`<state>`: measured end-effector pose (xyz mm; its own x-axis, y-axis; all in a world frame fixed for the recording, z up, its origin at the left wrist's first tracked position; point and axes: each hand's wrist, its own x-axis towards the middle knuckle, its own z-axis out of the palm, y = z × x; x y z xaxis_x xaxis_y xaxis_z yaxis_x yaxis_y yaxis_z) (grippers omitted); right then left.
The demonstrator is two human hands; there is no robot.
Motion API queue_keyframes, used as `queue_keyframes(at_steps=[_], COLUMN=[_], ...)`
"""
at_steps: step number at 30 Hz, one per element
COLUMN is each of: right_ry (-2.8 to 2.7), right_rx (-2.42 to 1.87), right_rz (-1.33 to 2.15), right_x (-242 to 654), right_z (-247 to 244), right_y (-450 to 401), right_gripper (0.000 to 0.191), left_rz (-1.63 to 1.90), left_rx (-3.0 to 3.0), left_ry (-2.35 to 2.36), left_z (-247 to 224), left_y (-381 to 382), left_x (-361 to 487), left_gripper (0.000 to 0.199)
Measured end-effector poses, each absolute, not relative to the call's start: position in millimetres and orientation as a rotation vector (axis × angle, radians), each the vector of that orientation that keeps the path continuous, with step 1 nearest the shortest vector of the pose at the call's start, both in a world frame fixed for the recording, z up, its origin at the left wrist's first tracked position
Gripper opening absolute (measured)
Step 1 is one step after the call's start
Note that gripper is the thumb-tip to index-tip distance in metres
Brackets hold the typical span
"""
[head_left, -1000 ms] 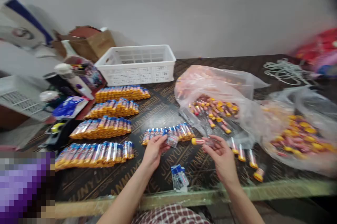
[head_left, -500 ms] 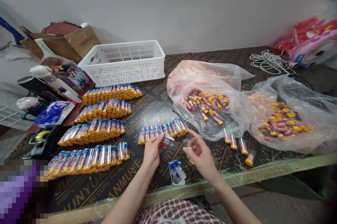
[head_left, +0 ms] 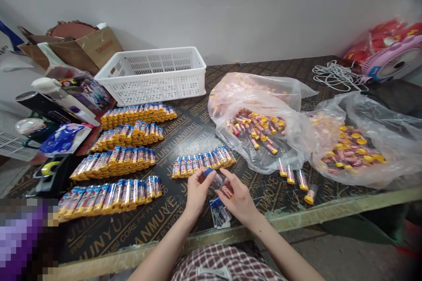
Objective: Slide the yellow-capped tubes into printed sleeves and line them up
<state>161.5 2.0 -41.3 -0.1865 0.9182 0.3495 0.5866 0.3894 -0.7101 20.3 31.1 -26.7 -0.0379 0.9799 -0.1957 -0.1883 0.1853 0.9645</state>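
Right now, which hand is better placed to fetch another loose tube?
Probably the right hand: though holding a tube, it is nearer the loose tubes. The left hand, holding a blue-topped packet, is farther off.

Kinda flat light, soft glare on the plywood tabletop (head_left: 194,141), edges stretched, top-right corner dark, purple patch (head_left: 23,239) bottom-left pixelated

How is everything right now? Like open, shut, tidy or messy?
Left hand, closed on a sleeve
Right hand, closed on a tube
Crate, upright, open-topped
Middle bag, open, tubes showing
Right bag, open, tubes showing
Left rows, lined up
Rope, loosely coiled
Fan, tilted; can't tell if it's on
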Motion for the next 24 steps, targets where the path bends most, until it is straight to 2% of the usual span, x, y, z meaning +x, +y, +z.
queue_keyframes(at_steps=[6,11,16,19,23,24], right_ry=[-1.816,-1.897,-1.892,-1.885,-1.899,-1.899], right_rx=[-1.366,-1.482,-1.472,-1.453,-1.405,-1.393], right_rz=[0.482,0.478,0.540,0.575,0.620,0.637], right_x=[185,206,209,208,212,214], right_z=[-66,-91,-107,-107,-89,-81], right_y=[9,23,27,28,24,22], right_gripper=[0.053,0.004,0.014,0.012,0.004,0.018], left_rz=[1.125,0.966,0.939,0.935,1.012,1.034], left_rx=[1.081,1.468,1.482,1.438,1.303,1.243], left_ry=[1.156,1.157,1.116,1.092,1.144,1.169], left_z=[-32,-49,-61,-58,-44,-40], left_y=[34,44,49,48,47,47], left_x=[37,52,61,63,60,57], left_gripper=[0.040,0.035,0.033,0.031,0.040,0.043])
